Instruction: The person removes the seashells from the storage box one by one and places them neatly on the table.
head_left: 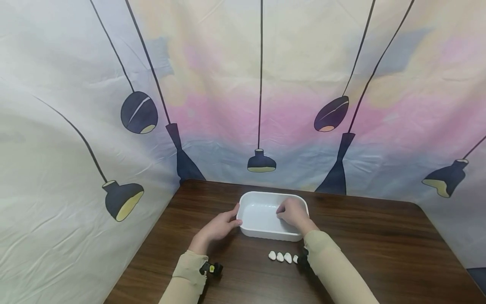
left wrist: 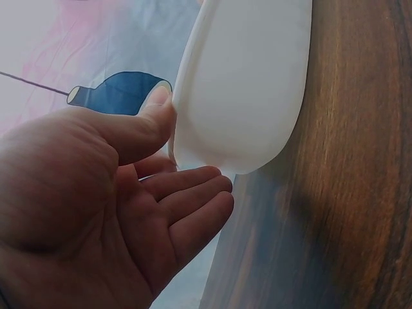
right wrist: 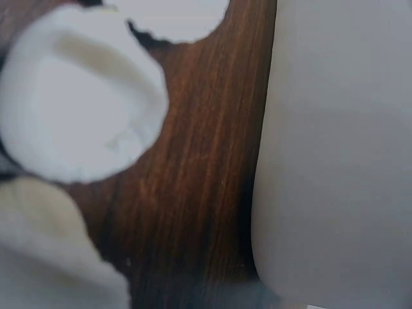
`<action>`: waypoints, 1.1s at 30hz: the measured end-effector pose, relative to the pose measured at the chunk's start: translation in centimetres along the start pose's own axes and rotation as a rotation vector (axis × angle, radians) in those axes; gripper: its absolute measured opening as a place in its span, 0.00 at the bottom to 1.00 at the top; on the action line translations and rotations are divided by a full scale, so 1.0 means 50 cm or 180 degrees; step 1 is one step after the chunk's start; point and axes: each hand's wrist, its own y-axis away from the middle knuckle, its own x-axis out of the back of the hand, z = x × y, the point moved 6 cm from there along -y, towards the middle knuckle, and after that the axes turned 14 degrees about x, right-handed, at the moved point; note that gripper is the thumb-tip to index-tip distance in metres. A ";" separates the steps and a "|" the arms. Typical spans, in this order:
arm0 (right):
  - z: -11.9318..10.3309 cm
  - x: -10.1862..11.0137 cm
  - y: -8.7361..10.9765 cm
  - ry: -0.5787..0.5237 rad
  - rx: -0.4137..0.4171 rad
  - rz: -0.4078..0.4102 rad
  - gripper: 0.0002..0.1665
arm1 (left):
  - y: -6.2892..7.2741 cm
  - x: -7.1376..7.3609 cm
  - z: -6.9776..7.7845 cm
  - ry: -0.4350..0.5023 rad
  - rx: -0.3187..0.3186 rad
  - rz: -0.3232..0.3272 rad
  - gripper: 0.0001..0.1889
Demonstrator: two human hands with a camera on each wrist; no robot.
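A white rectangular dish (head_left: 262, 233) with rounded corners stands on the table. At its left end is my left hand (head_left: 220, 226), which grips the rim with the thumb toward the near side. In the left wrist view the thumb (left wrist: 154, 119) lies against the dish's rim, the other fingers reaching along its end. My right hand (head_left: 294, 212) is inside the dish toward the right, fingers bent down and fingertips close together; whatever may be between them is hidden. Several small white shell-like pieces (head_left: 280, 256) lie in a row in front of the dish, the rightmost partly behind the right wrist's camera.
The dark wooden table (head_left: 379, 249) extends to both sides of the dish. Behind it hangs a cloth (head_left: 224, 84) printed with lamps. In the right wrist view, ruffled white pieces (right wrist: 84, 103) appear large and blurred beside the dish wall (right wrist: 341, 161).
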 end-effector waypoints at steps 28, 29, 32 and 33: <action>-0.027 0.024 0.012 -0.0493 0.0261 0.0320 0.06 | 0.001 0.001 0.000 0.0035 -0.0013 -0.0005 0.35; -0.029 0.027 0.014 -0.0531 0.0289 0.0345 0.06 | 0.001 0.001 0.001 0.0032 -0.0014 -0.0006 0.35; -0.035 0.036 0.021 -0.0663 0.0387 0.0430 0.05 | 0.001 0.000 0.002 0.0038 -0.0015 -0.0004 0.35; -0.035 0.039 0.024 -0.0722 0.0411 0.0468 0.05 | 0.001 -0.001 0.002 0.0042 -0.0010 -0.0004 0.35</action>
